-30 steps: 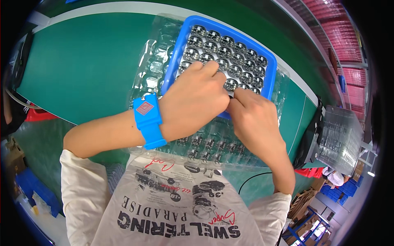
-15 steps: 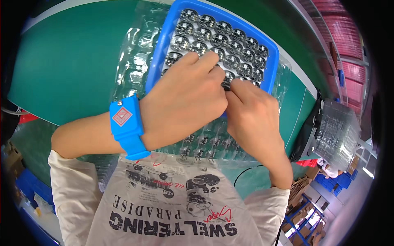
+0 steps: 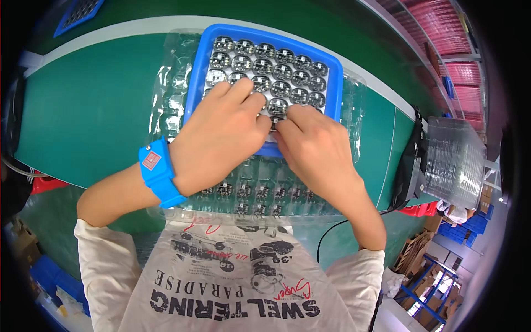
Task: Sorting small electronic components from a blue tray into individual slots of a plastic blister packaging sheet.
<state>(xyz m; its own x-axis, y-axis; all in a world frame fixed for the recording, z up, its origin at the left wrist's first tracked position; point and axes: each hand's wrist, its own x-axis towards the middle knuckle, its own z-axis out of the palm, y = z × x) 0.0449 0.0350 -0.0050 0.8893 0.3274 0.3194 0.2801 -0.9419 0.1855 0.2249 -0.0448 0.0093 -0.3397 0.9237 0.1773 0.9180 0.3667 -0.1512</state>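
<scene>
A blue tray (image 3: 336, 83) holds rows of small rounded dark circuit boards (image 3: 265, 51) on a white liner. Over its near part, my left hand (image 3: 218, 135) has its fingers curled down among the boards; a blue wrist strap (image 3: 157, 169) circles that wrist. My right hand (image 3: 315, 146) is closed beside it, thumb and forefinger pinched at the tray's near side. Between the two hands a dark board (image 3: 274, 122) shows in part, close to the right fingertips. Whatever each hand grips is hidden behind the fingers.
Under the blue tray lies a clear plastic blister tray (image 3: 168, 94), with several dark parts (image 3: 263, 192) in its near pockets. The green table (image 3: 94, 105) has a pale far edge. A black bag (image 3: 409, 160) and stacked clear trays (image 3: 456, 160) are at right; another blue tray (image 3: 77, 16) is far left.
The blue tray and the hands now appear lower and farther left, as the whole view has shifted. Both hands stay closed over the tray's near part, slightly more apart.
</scene>
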